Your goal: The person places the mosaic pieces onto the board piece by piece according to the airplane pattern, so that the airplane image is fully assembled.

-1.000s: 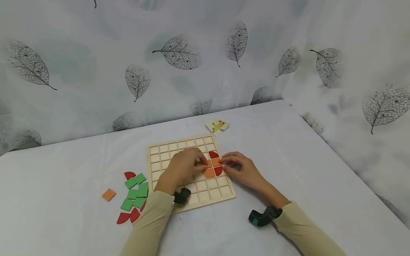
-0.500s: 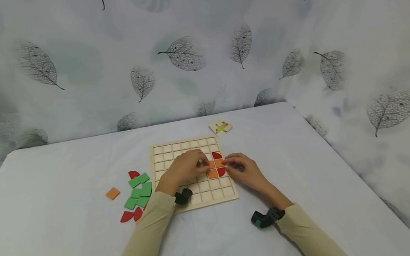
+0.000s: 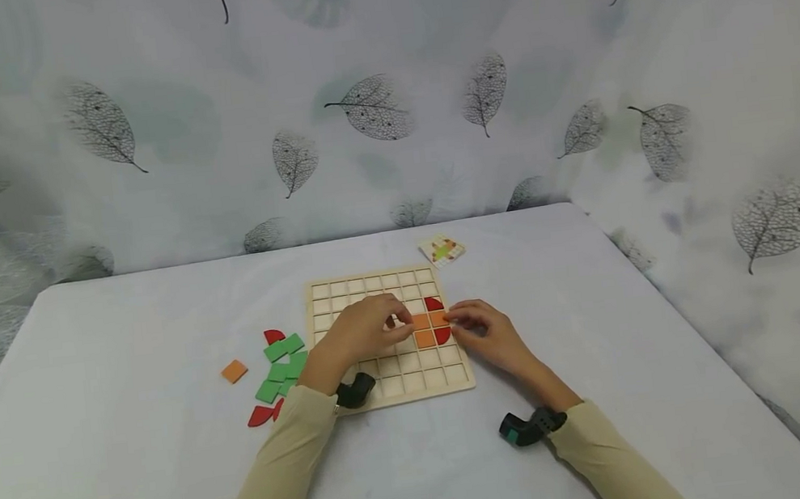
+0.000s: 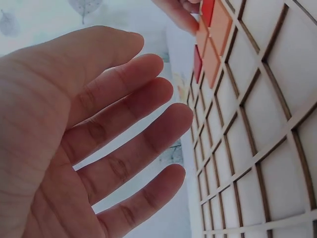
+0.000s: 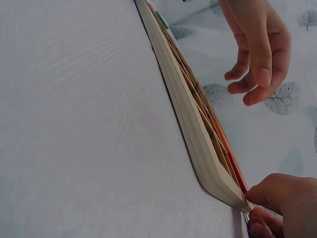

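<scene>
Seating orange tiles [image 3: 426, 339] in board [image 3: 414, 381], apparently; left hand [image 3: 364, 329] relaxed, empty, above; right hand [image 3: 489, 333] at board's right edge, grip unclear; next likely needs green tile [image 3: 268, 391], left.

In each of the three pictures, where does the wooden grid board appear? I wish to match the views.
Head: the grid board lies near the centre, partly behind the left hand.
Left wrist: right side, slanting.
Right wrist: nearly edge-on, from top centre to lower right.
Shared landmark: the right hand, near the orange pieces.
</scene>
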`<action>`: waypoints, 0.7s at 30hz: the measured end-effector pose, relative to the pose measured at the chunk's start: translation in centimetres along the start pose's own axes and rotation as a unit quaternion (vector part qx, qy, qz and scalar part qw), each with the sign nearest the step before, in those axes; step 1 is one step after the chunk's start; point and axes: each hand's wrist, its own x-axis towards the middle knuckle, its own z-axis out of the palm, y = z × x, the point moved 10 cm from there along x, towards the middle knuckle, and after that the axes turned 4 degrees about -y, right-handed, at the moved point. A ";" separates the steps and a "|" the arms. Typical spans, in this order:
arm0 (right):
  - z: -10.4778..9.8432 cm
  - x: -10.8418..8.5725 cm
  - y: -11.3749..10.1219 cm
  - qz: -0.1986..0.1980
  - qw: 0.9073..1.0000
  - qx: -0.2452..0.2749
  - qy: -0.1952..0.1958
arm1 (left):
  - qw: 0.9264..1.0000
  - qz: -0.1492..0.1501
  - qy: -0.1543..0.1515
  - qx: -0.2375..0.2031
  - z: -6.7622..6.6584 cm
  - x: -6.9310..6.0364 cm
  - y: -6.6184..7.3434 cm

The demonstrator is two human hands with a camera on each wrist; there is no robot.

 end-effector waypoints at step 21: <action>-0.3 -0.1 -2.0 0.007 1.000 0.002 -0.010 | 0.998 -0.006 0.046 0.041 -2.9 -4.5 -0.5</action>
